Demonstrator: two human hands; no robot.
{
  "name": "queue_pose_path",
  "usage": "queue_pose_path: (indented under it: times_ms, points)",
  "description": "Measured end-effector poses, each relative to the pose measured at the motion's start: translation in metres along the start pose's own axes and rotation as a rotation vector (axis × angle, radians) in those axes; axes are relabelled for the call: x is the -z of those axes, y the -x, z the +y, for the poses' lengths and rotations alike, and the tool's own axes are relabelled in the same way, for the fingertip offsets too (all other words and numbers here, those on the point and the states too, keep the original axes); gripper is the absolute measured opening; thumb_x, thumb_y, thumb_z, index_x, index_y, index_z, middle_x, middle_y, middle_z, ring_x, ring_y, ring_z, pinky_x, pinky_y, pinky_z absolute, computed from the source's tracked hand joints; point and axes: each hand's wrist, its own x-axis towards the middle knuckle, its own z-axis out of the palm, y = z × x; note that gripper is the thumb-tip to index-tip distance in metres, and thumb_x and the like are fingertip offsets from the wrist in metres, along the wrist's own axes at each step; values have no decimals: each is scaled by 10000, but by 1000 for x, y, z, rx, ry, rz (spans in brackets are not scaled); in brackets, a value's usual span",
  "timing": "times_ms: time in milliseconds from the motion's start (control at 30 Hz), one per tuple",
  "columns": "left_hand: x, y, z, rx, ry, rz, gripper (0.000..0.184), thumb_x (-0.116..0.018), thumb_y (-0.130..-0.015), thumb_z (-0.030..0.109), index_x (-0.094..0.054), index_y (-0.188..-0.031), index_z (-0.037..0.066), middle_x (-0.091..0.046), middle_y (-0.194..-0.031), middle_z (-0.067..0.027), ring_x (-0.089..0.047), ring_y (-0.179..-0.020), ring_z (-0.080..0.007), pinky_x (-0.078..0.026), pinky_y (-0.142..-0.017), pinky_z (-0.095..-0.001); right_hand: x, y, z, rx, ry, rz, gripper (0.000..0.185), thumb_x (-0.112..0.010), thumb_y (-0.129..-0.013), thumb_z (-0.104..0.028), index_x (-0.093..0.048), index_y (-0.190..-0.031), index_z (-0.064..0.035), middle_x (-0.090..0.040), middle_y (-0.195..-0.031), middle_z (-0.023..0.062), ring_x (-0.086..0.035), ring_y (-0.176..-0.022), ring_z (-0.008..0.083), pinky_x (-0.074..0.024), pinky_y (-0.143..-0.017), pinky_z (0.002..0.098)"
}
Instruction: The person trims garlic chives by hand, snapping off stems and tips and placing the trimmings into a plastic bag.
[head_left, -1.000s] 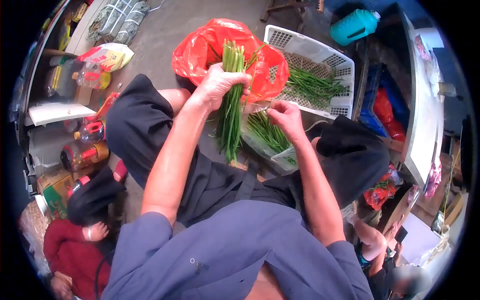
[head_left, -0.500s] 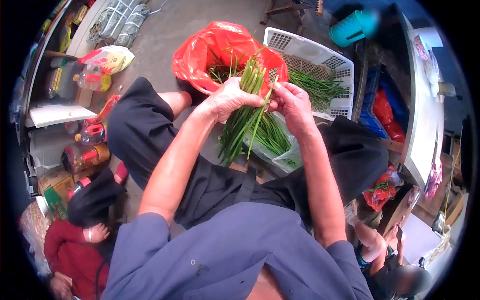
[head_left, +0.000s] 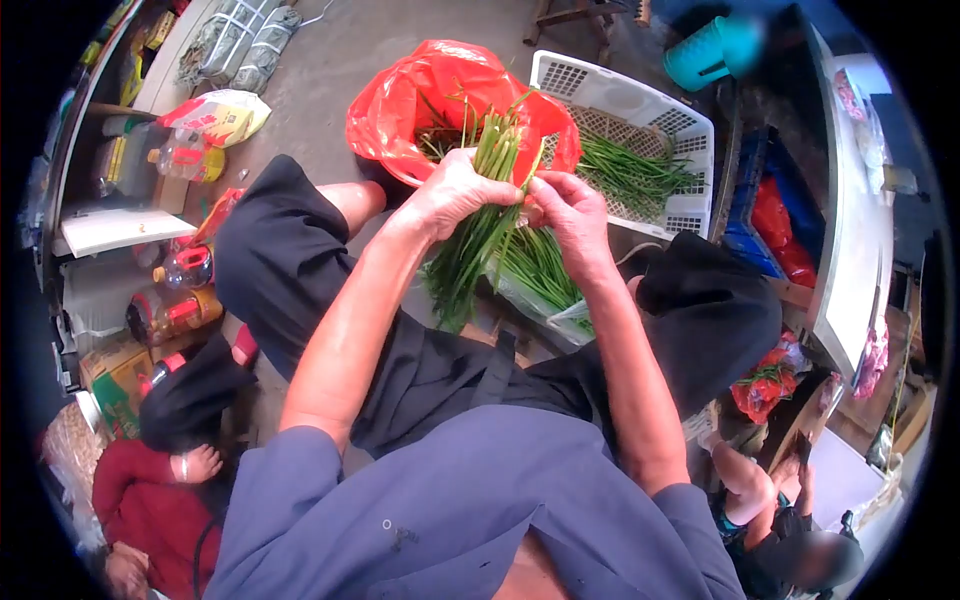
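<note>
My left hand (head_left: 455, 198) is wrapped round a bunch of long green garlic chives (head_left: 462, 268), pale cut ends up and leafy tips hanging down over my lap. Close beside it, my right hand (head_left: 572, 215) is closed in a pinch on a stalk at the bunch's edge; the fingertips partly hide it. Just beyond both hands gapes a red plastic bag (head_left: 432, 75) with loose stalks and scraps inside. More chives (head_left: 545, 268) lie in a clear plastic bag below my right hand. A white plastic basket (head_left: 700, 160) with further chives stands behind, to the right.
Bottles (head_left: 183, 268) and boxes line the left side. A blue crate (head_left: 745, 225) with red bags and a teal bucket (head_left: 697, 58) are at the right. One person in a red sleeve (head_left: 135, 490) sits at lower left; another person (head_left: 745, 490) is at lower right.
My right hand has shifted slightly left, closer to the bunch. The single stalk that stood apart between the hands now lies nearer the bunch, and the hanging tips have swung slightly left.
</note>
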Motion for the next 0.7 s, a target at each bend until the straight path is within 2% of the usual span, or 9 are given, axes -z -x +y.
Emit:
queue_pose_path:
  times_ms: [300,433,600,700]
  points:
    - [6,-2,-2,-40,-96,92,222,-719,-727,-23,-623,-926,-5,-646,-811,-43,-627,-683,-129,-531,-621,-279,1,-13,5,20,217,-68,199,-633,-907,-182,-653,-898,16,-627,-725,20,-575,-622,76,-486,-574,236]
    - [9,0,1,-14,-123,74,224,-711,-723,-21,-622,-928,-11,-645,-809,-47,-623,-674,-130,-521,-603,-276,-3,-17,2,32,326,-51,202,-633,-902,-180,-648,-895,21,-626,-719,25,-576,-619,79,-489,-570,241]
    - [17,1,0,-53,-82,112,243,-720,-724,-6,-619,-945,-12,-646,-828,-51,-625,-684,-131,-533,-616,-284,-13,-30,8,172,415,-38,200,-622,-903,-166,-641,-901,34,-632,-726,47,-606,-628,99,-503,-565,261]
    - [21,1,-3,-71,-47,116,243,-729,-723,2,-616,-938,-8,-648,-839,-55,-626,-689,-133,-541,-626,-290,-16,-37,8,165,342,15,189,-605,-909,-150,-637,-896,35,-638,-732,50,-617,-629,108,-507,-564,269]
